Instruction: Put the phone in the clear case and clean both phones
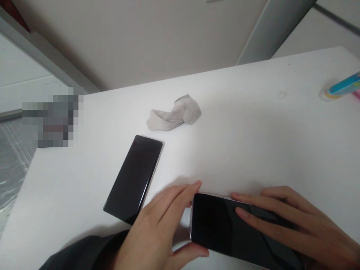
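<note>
Steadying the near phone (225, 228) on the table (253, 131), the left hand (157, 228) grips its edge while right hand (303, 225) fingers press flat, cloth (174, 114) unused beyond.

Both hands (225, 228) on near phone (225, 228)
</note>
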A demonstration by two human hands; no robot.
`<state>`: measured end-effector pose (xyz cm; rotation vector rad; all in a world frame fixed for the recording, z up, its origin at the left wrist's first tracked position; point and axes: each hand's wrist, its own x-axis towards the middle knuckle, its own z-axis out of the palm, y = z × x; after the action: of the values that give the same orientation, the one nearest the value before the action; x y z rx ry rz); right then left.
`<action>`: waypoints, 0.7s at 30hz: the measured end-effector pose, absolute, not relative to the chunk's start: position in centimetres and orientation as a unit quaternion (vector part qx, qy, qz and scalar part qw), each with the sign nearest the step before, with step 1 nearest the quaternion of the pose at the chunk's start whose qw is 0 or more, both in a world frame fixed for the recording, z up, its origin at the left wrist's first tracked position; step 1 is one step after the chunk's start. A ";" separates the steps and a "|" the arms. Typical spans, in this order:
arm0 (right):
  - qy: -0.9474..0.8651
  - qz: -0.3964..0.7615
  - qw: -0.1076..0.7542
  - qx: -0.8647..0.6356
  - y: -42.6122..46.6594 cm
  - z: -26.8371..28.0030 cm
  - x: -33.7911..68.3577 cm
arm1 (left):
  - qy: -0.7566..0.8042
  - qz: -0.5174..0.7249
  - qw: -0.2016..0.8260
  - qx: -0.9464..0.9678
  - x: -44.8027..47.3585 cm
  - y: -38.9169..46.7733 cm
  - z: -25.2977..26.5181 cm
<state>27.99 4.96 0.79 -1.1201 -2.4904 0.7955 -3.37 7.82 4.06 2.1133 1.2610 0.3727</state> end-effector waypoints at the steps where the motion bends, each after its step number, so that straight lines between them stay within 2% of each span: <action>1: -0.861 0.286 0.155 -0.391 5.1 0.8 28.0 | 0.481 0.142 0.319 0.804 -3.4 7.8 4.0; 13: -0.845 0.287 0.196 -0.407 6.6 2.0 26.1 | 0.485 0.108 0.348 0.795 -3.6 8.6 4.5; 17: -0.804 0.345 0.181 -0.448 6.8 3.2 27.0 | 0.475 0.120 0.325 0.809 -4.0 8.8 4.0; 21: -0.748 0.343 0.234 -0.517 5.3 3.1 28.8 | 0.470 0.128 0.291 0.823 -4.5 8.9 3.1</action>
<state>28.82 5.30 3.12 -1.4194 -2.0549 0.9425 -4.49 8.90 3.14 2.1948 1.2530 0.3412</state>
